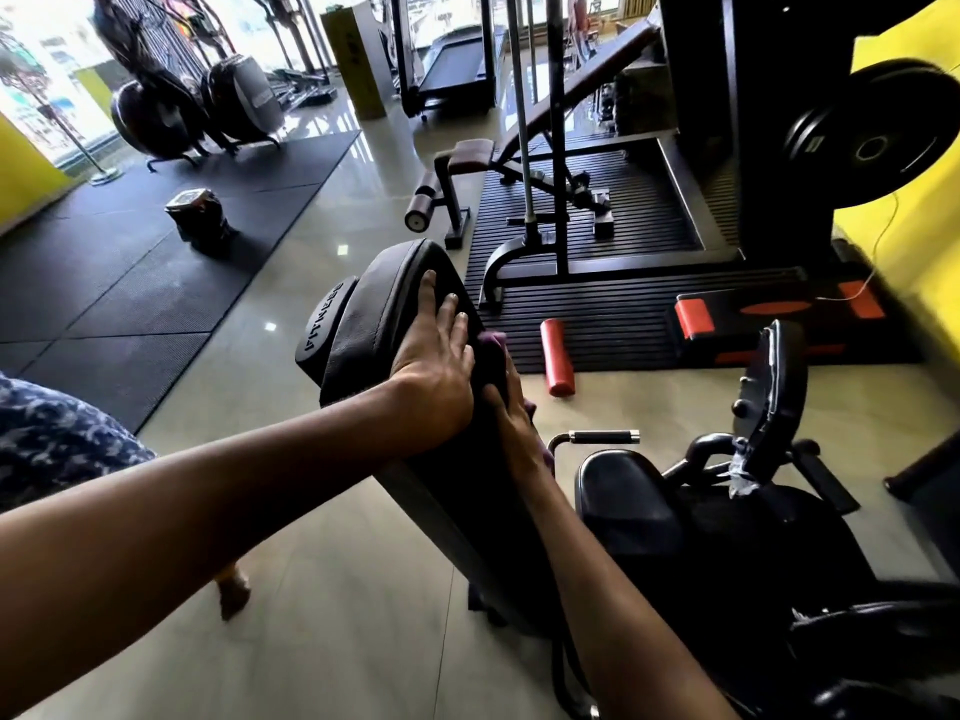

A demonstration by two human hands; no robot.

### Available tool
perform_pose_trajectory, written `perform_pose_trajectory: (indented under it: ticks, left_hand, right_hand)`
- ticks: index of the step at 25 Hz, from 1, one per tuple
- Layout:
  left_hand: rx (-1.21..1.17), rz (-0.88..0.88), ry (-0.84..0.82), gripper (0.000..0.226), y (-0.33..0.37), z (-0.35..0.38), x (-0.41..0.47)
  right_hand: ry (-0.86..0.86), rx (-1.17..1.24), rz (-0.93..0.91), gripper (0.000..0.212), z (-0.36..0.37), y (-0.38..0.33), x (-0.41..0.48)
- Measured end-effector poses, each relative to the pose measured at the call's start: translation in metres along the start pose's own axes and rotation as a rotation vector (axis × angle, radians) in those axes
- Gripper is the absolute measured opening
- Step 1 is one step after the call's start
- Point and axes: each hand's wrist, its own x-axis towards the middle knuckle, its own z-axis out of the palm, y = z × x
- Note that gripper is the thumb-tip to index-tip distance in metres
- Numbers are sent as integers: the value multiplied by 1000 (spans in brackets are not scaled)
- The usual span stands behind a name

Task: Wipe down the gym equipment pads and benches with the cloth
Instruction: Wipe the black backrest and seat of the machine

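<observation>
A black upright back pad [384, 314] of a seated machine stands in the centre. My left hand [436, 366] lies flat along its near edge, fingers straight and pointing up the pad. My right hand [511, 413] presses a purple cloth [494, 341] against the pad's right face; the cloth shows past the fingertips and below the palm, the rest is hidden under the hand. The machine's black seat pad [628, 491] sits just right of my right forearm.
A red foam roller [557, 358] and a black-and-red step platform [769, 324] lie on the ribbed mat [623, 324] behind. An incline bench [571, 80] and a rack with a weight plate [872, 137] stand further back. A torn pad on a lever [774, 387] rises at right.
</observation>
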Motion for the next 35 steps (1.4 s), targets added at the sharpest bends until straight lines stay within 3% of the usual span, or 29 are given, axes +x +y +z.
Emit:
perform_pose_trajectory:
  ticks: [5,7,9,12,14,17,19,22,27,35]
  left_hand:
    - [28,-5,-33,70,5,-1,7]
    - [22,-6,-35,70,6,-2,8]
    - [18,-13,-35,71,7,-2,10]
    - [18,-12,-30,74,9,-1,13]
    - [30,-6,-28,74,9,-1,13]
    - [32,5,-27,71,8,-1,14]
    - [28,9,-27,71,8,-2,14]
    - [33,5,-25,71,9,-1,14]
    - [32,-1,-19,70,10,1,19]
    - [50,-2,-7,70,12,3,19]
  right_hand:
    - [103,41,369,66,-13,39,19]
    - [80,44,446,58,-20,22,55]
    - [48,37,343,52,-17,-3,75]
    - [5,34,28,47,-5,-19,59]
    - [47,33,-24,48,1,4,27]
    - [119,4,233,66,-8,52,9]
    - [136,-9,406,63,-16,67,21]
    - [102,13,347,45,-21,40,61]
    - [-20,-38,232,48,-21,-18,118]
    - [63,-81,582,52,-29,67,99]
